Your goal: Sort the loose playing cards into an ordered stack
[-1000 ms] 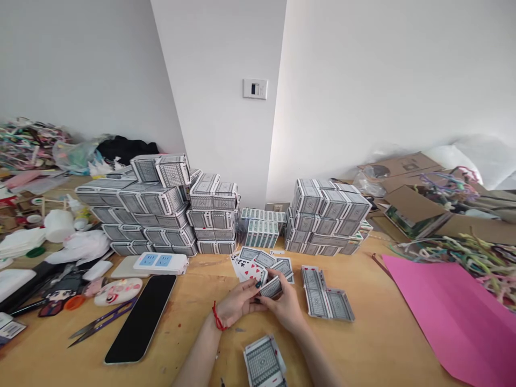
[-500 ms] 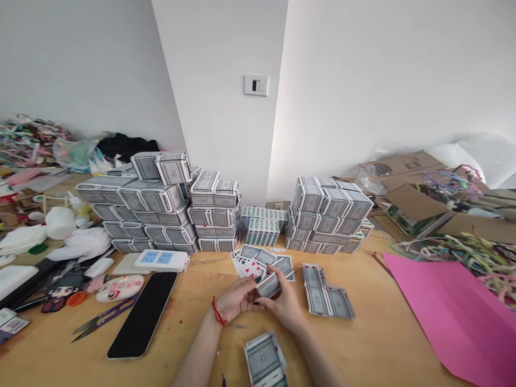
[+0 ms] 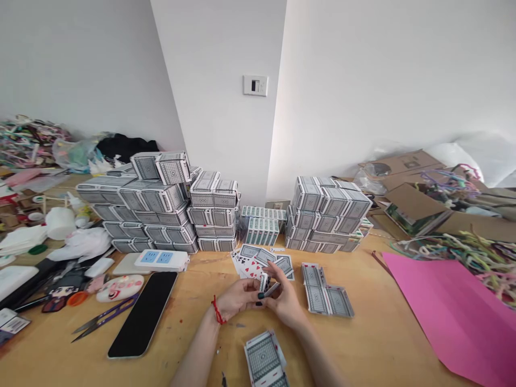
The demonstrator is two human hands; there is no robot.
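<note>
My left hand (image 3: 237, 299) and my right hand (image 3: 285, 303) meet over the wooden table (image 3: 193, 344), and together they pinch a small packet of playing cards (image 3: 269, 288) that is tilted edge-up between the fingers. A red string circles my left wrist. Just behind the hands lie loose playing cards (image 3: 258, 262), some face up. An open card box (image 3: 325, 296) lies flat to the right of my right hand. Another card box (image 3: 264, 359) sits close to me, between my forearms.
Tall stacks of card boxes stand at back left (image 3: 161, 212) and back right (image 3: 327, 215). A black phone (image 3: 143, 315), purple scissors (image 3: 102, 318) and a power strip (image 3: 161, 260) lie left. A pink sheet (image 3: 455, 317) covers the right; cardboard boxes (image 3: 411, 207) lie behind it.
The packet of cards has turned from lying flat, back up, to standing on edge between my fingers. Both hands stay in the same place.
</note>
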